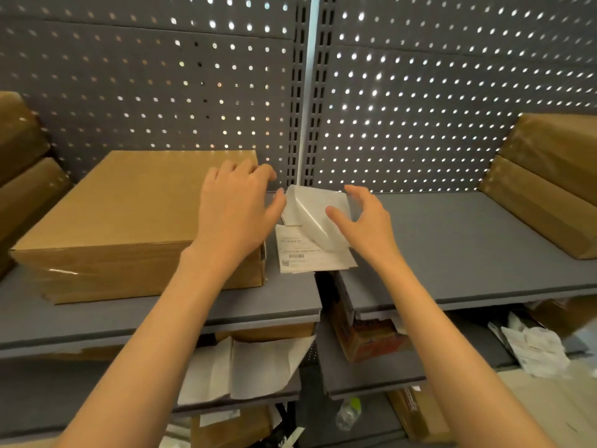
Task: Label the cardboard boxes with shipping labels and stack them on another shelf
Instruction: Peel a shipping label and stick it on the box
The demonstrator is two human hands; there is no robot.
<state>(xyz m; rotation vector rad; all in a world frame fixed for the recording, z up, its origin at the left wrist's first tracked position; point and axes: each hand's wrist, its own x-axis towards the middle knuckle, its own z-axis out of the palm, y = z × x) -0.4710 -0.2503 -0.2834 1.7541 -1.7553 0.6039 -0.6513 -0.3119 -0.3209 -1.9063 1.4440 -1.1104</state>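
Observation:
A large plain cardboard box (129, 215) lies flat on the left grey shelf (161, 315). My left hand (237, 205) hovers over the box's right end with its fingers loosely curled, and its thumb touches the left edge of a white shipping label sheet (310, 208). My right hand (365, 224) holds that sheet lifted and bent, thumb on its front and fingers at its top right corner. Under it a small stack of printed labels (307, 253) rests where the two shelves meet.
Taped brown boxes are stacked at the far left (22, 176) and on the right shelf (549, 185). A grey pegboard wall (420, 92) stands behind. Lower shelves hold white paper sheets (245, 367), a red-printed box (368, 341), crumpled labels (536, 350) and a plastic bottle (349, 413).

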